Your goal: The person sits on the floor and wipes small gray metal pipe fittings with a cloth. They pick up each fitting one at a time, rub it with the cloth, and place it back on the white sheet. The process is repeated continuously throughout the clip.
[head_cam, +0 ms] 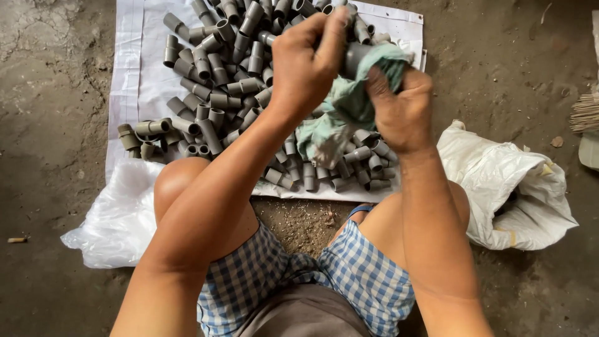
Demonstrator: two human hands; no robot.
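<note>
Seen from above, our left hand (306, 62) is closed around a short grey pipe piece (355, 57), thumb and fingers pinching its near end so that the piece points across toward our right hand (402, 112). The right hand is clenched on a pale green rag (349, 106), pressing a fold of it against the far end of the pipe piece; the rest of the rag hangs down below and between the two hands, its frayed tail touching the heap underneath. Beneath and beyond both hands lies a pile of grey pipe pieces (212, 81), most of it spreading to the left of the left hand, with a thinner band (368, 162) running under the right wrist. The pile rests on a white sheet (128, 75) laid on the dirt floor (50, 125), whose bare edge shows well to the left of the left hand. Just to the right of the right forearm sits a crumpled white sack (511, 187), its mouth turned away from us; whether it holds anything we cannot tell. Below and to the left of the left forearm lies a clear plastic bag (115, 221), touching the near edge of the sheet. Our knees flank the forearms, and blue checked shorts (355, 268) fill the near edge of the view.
</note>
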